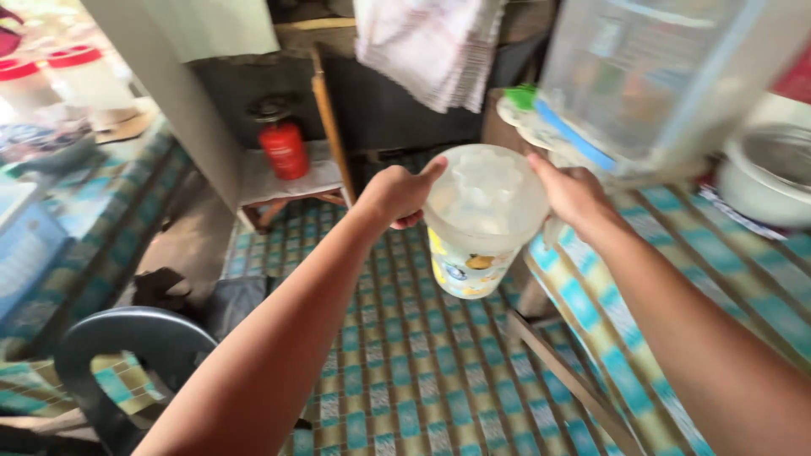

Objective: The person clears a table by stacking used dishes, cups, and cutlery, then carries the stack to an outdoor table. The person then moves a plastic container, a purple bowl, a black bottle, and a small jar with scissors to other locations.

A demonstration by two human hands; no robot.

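I saw the plastic tub (483, 221) held upright between both hands, its long axis vertical. My left hand (397, 194) was closed on its left rim, thumb on top; my right hand (573, 192) was closed on its right rim. Both were equally near. Just beyond the right fingers stood a water dispenser (642, 80) with a blue tap (574, 135). A red gas canister (283, 149) stood well apart, beyond the left fingers.

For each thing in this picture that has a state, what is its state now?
plastic pitcher: held up in the air, open on top, whitish inside
left hand: grips the pitcher's rim
right hand: holds the pitcher's other side
water dispenser: standing on the table, spout area blurred
red gas canister: upright on a low shelf
cloth: hanging
metal pot: uncovered
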